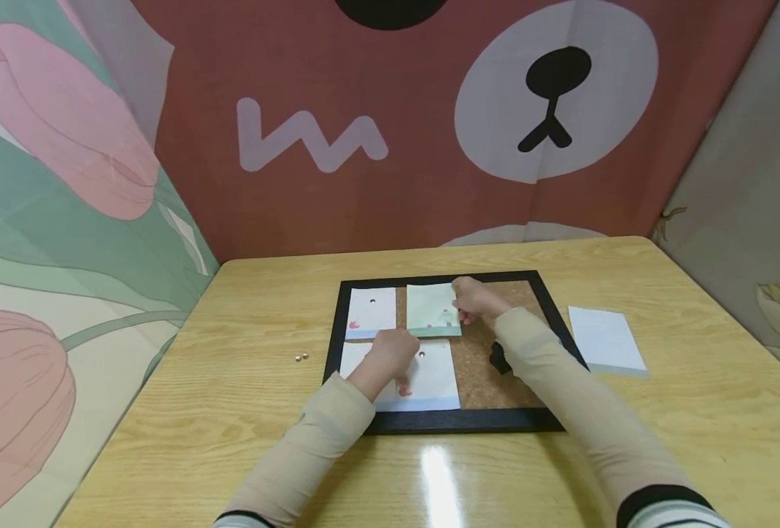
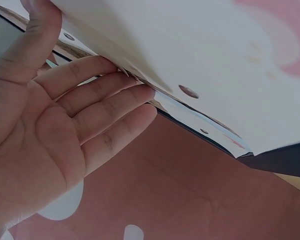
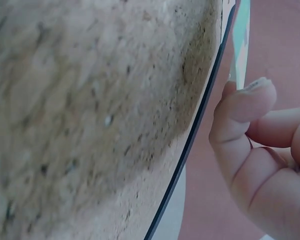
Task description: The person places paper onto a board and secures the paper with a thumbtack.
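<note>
A cork board with a black frame lies on the table. My right hand pinches the right edge of a pale green note sheet at the board's upper middle; the right wrist view shows thumb and forefinger on the green sheet. Over the lower sheets is my left hand, its fingers extended and loosely bent, fingertips right at a paper edge. It partly hides a lower left white sheet. Beside that, a white sheet with a red print bears a tack. Another tacked white sheet is at upper left.
Two small metal tacks lie on the wooden table left of the board. A loose white sheet with a bluish lower edge lies to the right. Behind the table hangs a reddish printed cloth.
</note>
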A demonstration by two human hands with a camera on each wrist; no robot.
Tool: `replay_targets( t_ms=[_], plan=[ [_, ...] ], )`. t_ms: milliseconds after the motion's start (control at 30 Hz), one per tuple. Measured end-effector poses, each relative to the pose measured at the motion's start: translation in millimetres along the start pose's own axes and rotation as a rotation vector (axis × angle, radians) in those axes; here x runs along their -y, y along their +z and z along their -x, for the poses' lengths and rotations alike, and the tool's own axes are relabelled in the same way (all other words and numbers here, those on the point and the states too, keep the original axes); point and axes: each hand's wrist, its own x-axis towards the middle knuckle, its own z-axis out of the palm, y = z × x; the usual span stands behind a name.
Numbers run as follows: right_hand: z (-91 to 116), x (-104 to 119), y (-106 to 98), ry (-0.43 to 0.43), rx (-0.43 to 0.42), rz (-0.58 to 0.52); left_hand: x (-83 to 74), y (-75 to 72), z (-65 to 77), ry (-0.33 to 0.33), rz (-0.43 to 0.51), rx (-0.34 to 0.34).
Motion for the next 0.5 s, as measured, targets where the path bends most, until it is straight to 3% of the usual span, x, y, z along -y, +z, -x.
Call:
replay_targets(
  t_ms=[500],
  plan=[
    [-13.2,1.8,8.5,0.048,-0.005,0.019,-0.8,1.1,0.4,0.000,0.031,-0.008]
  ],
)
